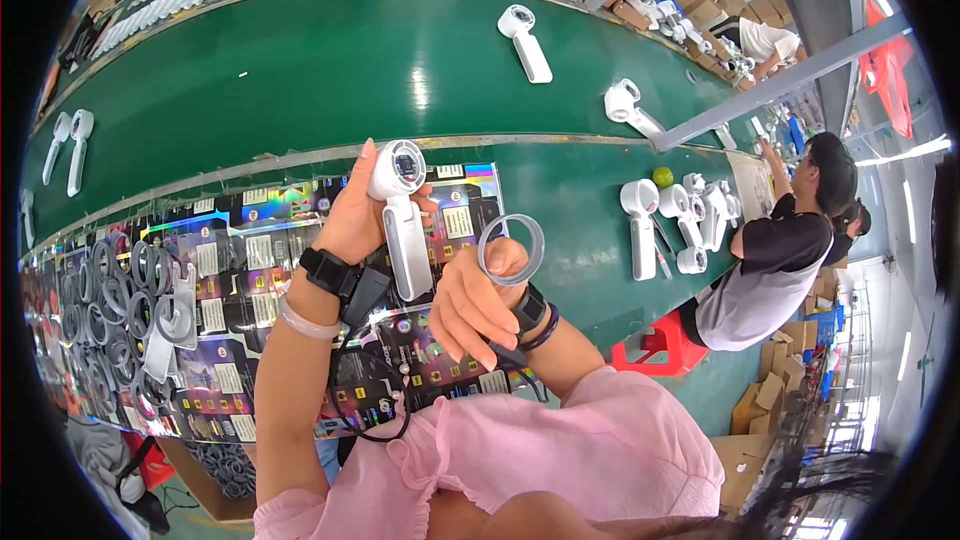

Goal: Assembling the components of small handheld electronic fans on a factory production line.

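My left hand [352, 212] is wrapped around the head of a white handheld fan [408, 255], whose round face points up while its handle hangs toward me. To the right of the fan, my right hand [470, 302] pinches a grey plastic ring [540, 248] between thumb and fingers. The ring is held up apart from the fan. Below both hands lie dark, shiny printed sheets [262, 335] covering the bench. A pile of similar grey rings [108, 290] sits on the sheets at the left, with a white fan-like part [178, 315] lying on it.
Several white handheld fans [641, 230] stand at the right beside a small green ball [663, 177]. Other fans [526, 45] lie on the green belt [330, 60] beyond a low rail. A co-worker [780, 250] sits at the right by a red stool [660, 345]. A cardboard box [190, 480] holds rings below.
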